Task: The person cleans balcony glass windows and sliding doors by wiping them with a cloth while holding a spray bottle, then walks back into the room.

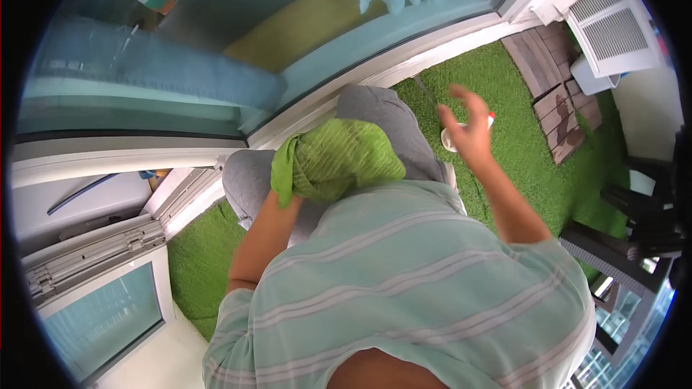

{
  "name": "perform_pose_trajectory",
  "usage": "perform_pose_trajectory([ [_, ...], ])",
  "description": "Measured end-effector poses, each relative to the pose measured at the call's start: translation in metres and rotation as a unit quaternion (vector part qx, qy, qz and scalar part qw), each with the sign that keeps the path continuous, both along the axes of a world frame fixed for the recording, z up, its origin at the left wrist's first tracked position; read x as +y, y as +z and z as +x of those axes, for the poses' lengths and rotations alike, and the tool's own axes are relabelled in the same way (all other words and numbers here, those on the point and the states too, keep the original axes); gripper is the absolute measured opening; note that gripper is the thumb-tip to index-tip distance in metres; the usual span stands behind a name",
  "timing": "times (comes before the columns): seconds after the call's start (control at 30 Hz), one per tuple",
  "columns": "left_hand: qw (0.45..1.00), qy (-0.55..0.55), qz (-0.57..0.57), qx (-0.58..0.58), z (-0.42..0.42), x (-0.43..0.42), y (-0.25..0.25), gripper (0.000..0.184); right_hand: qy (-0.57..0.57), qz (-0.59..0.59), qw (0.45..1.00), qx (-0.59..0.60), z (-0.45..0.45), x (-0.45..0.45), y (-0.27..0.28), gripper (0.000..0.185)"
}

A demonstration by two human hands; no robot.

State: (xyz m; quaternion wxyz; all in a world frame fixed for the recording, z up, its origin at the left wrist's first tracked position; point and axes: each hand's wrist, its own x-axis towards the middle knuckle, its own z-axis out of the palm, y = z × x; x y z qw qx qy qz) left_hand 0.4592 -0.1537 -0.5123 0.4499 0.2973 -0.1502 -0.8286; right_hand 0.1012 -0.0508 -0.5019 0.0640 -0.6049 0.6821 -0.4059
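A green cloth (342, 158) lies bunched over my lap and covers my left hand, so its fingers are hidden; only the wrist and forearm show below the cloth. My right hand (467, 130) is raised to the right of my knee with thumb and fingers spread, slightly blurred, holding nothing. Partly behind it, a small whitish round object (448, 140) with a red part near it rests on the green turf (519, 166).
A glass door or window with a white frame (404, 65) runs close along the front. Brown deck tiles (559, 112), a white louvred panel (613, 25) and a pale bin (592, 81) are at the upper right. Dark furniture stands at the right. An open framed pane (108, 320) is lower left.
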Motion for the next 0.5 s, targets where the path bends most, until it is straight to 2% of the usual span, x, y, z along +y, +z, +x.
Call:
perform_pose_trajectory([
  [0.07, 1.0, 0.002, 0.011, -0.014, 0.007, -0.007, 0.002, 0.049, -0.111, 0.086, 0.989, 0.053, -0.045, 0.032, -0.029, 0.086],
  [0.1, 1.0, 0.002, 0.017, -0.022, 0.01, -0.014, 0.006, 0.05, -0.156, 0.151, 0.974, 0.06, -0.07, 0.049, -0.076, 0.103],
  [0.13, 0.999, 0.0, 0.022, -0.032, 0.014, -0.021, 0.011, 0.05, -0.19, 0.22, 0.956, -0.045, -0.087, 0.057, -0.119, 0.11],
  [0.17, 0.998, -0.009, 0.033, -0.046, 0.016, -0.027, 0.02, 0.051, -0.176, 0.293, 0.901, -0.268, -0.094, 0.055, -0.132, 0.102],
  [0.23, 0.996, -0.029, 0.049, -0.07, 0.018, -0.033, 0.043, 0.051, -0.247, 0.377, 0.774, -0.445, -0.078, 0.033, -0.095, 0.07],
  [0.27, 0.994, -0.034, 0.059, -0.082, 0.02, -0.031, 0.059, 0.052, -0.274, 0.347, 0.735, -0.513, -0.084, 0.027, -0.118, 0.058],
  [0.3, 0.993, -0.033, 0.069, -0.088, 0.024, -0.026, 0.076, 0.052, -0.201, 0.336, 0.755, -0.525, -0.128, 0.03, -0.201, 0.053],
  [0.33, 0.992, -0.027, 0.08, -0.093, 0.026, -0.019, 0.094, 0.053, -0.291, 0.342, 0.779, -0.437, -0.114, 0.019, -0.175, 0.053],
  [0.37, 0.992, -0.017, 0.085, -0.093, 0.033, -0.01, 0.107, 0.053, -0.328, 0.316, 0.763, -0.459, -0.103, 0.005, -0.162, 0.05],
  [0.4, 0.992, -0.001, 0.09, -0.09, 0.04, 0.001, 0.124, 0.054, -0.325, 0.381, 0.762, -0.411, -0.107, -0.005, -0.162, 0.047],
  [0.5, 0.988, 0.055, 0.12, -0.074, 0.07, 0.061, 0.167, 0.055, -0.177, 0.46, 0.849, -0.193, -0.074, -0.012, -0.13, 0.049],
])
